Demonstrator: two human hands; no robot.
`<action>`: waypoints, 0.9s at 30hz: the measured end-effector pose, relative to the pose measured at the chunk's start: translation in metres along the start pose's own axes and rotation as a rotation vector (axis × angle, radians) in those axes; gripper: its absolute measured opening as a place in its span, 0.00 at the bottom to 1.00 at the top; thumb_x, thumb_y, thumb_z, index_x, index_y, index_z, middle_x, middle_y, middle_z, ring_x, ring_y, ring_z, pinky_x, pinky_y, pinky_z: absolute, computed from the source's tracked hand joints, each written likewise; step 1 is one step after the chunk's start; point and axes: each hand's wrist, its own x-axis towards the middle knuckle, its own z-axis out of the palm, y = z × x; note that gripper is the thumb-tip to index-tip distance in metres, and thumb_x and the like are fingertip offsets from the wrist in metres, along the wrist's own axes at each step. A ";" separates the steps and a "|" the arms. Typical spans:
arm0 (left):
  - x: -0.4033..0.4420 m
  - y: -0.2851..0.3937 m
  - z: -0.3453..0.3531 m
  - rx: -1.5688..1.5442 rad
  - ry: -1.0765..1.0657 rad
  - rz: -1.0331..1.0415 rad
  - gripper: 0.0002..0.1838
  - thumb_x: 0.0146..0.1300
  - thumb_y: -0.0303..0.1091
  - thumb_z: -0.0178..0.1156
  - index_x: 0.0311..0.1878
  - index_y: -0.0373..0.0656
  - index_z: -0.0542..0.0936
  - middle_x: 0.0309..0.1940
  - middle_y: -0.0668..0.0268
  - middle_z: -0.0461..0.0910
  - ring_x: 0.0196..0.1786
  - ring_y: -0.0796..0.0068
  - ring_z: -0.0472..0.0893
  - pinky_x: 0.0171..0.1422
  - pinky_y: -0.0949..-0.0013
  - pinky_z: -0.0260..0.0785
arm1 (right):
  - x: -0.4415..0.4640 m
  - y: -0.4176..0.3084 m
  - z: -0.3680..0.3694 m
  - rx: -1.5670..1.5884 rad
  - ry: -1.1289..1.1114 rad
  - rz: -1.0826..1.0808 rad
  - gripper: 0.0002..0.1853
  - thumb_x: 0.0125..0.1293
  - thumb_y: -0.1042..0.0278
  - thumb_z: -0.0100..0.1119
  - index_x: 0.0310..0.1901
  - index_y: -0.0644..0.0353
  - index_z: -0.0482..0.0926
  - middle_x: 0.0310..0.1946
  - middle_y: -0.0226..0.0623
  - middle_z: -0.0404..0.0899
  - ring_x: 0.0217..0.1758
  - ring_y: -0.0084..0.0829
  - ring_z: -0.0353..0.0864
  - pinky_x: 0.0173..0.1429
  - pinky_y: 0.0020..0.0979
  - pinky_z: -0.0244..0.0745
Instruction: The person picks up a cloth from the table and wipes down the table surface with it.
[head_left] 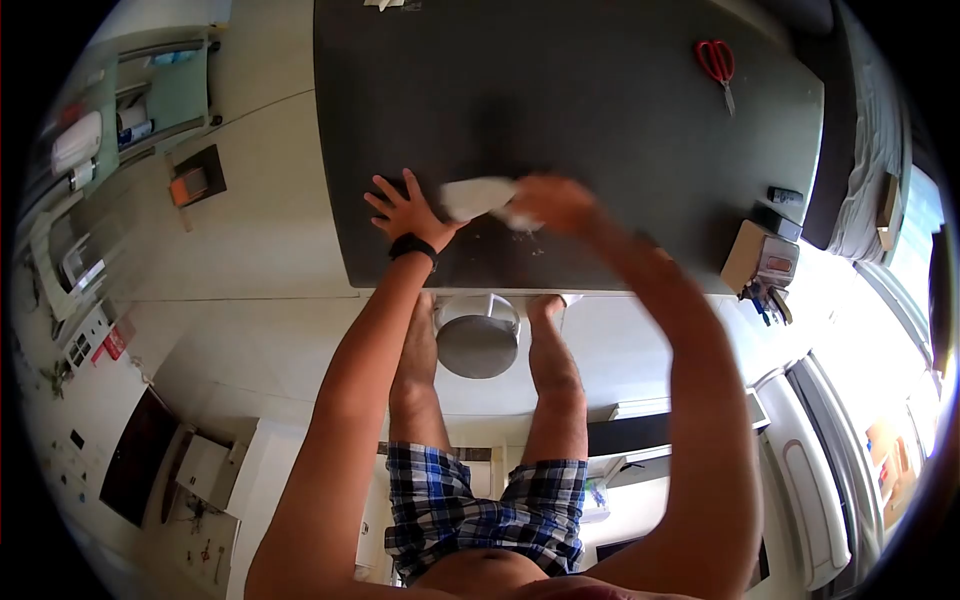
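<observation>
My left hand (pixel 408 214) lies flat on the dark table (pixel 450 90), fingers spread, a black band at its wrist. Just right of it is a blurred white cloth or paper wipe (pixel 478 197), pinched at its right end in my right hand (pixel 555 203). That hand is smeared by motion, and its fingers do not show clearly. White crumbs (pixel 533 243) lie on the tabletop below the wipe.
Red-handled scissors (pixel 716 65) rest at the table's far right. A small black object (pixel 785 196) and a box-like holder with pens (pixel 768 265) sit by the right edge. A grey round stool (pixel 477 346) stands between my legs. Shelves (pixel 165 90) are at left.
</observation>
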 end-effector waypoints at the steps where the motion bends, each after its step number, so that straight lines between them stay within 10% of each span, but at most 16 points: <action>1: 0.000 0.005 -0.004 -0.005 -0.036 -0.031 0.76 0.41 0.69 0.83 0.87 0.51 0.47 0.86 0.35 0.36 0.85 0.21 0.40 0.79 0.23 0.54 | -0.010 0.047 -0.018 -0.104 0.081 0.044 0.19 0.76 0.58 0.57 0.66 0.42 0.79 0.66 0.32 0.77 0.70 0.39 0.77 0.67 0.43 0.79; 2: 0.000 0.013 -0.014 0.005 -0.084 -0.060 0.76 0.42 0.67 0.84 0.87 0.49 0.47 0.86 0.35 0.35 0.85 0.22 0.40 0.80 0.26 0.57 | -0.018 0.125 -0.004 -0.261 0.493 0.000 0.19 0.76 0.60 0.57 0.66 0.45 0.79 0.66 0.35 0.77 0.69 0.40 0.77 0.68 0.43 0.78; 5: -0.001 0.015 -0.009 -0.012 -0.058 -0.064 0.75 0.43 0.65 0.84 0.87 0.49 0.47 0.85 0.34 0.34 0.85 0.22 0.40 0.80 0.27 0.58 | -0.026 0.203 -0.125 -0.538 0.464 1.045 0.22 0.77 0.55 0.56 0.68 0.49 0.77 0.67 0.38 0.77 0.71 0.41 0.72 0.72 0.43 0.70; 8: 0.002 0.015 -0.008 -0.007 -0.069 -0.065 0.76 0.43 0.64 0.84 0.87 0.48 0.46 0.85 0.34 0.32 0.85 0.22 0.39 0.80 0.26 0.57 | -0.008 0.214 -0.146 -0.215 0.732 1.299 0.23 0.74 0.54 0.57 0.67 0.49 0.79 0.68 0.40 0.76 0.73 0.46 0.70 0.74 0.49 0.66; 10: 0.003 0.018 -0.009 0.001 -0.116 -0.088 0.76 0.43 0.64 0.85 0.87 0.48 0.45 0.85 0.34 0.31 0.85 0.22 0.38 0.80 0.25 0.56 | 0.033 0.169 -0.136 -0.552 0.499 1.062 0.23 0.73 0.56 0.58 0.67 0.49 0.79 0.65 0.45 0.76 0.70 0.51 0.71 0.71 0.51 0.71; 12: 0.005 0.019 -0.010 0.004 -0.130 -0.095 0.76 0.43 0.64 0.85 0.87 0.48 0.45 0.85 0.34 0.31 0.85 0.22 0.37 0.80 0.25 0.56 | 0.087 0.122 -0.093 -0.402 0.881 0.909 0.21 0.69 0.62 0.63 0.63 0.49 0.80 0.61 0.46 0.76 0.62 0.52 0.76 0.58 0.50 0.84; 17: 0.006 0.014 -0.004 -0.047 -0.111 -0.071 0.74 0.44 0.62 0.85 0.86 0.47 0.47 0.85 0.33 0.31 0.85 0.21 0.37 0.79 0.22 0.55 | 0.128 -0.064 -0.021 -0.047 0.560 0.415 0.22 0.59 0.67 0.69 0.57 0.46 0.81 0.53 0.39 0.78 0.58 0.44 0.77 0.47 0.42 0.87; 27: 0.005 0.011 0.000 -0.092 -0.070 -0.073 0.78 0.40 0.60 0.88 0.87 0.49 0.45 0.85 0.34 0.29 0.85 0.20 0.33 0.79 0.19 0.51 | -0.023 0.022 -0.034 -0.123 0.207 -0.071 0.29 0.58 0.73 0.67 0.62 0.37 0.82 0.64 0.36 0.79 0.73 0.45 0.72 0.80 0.48 0.67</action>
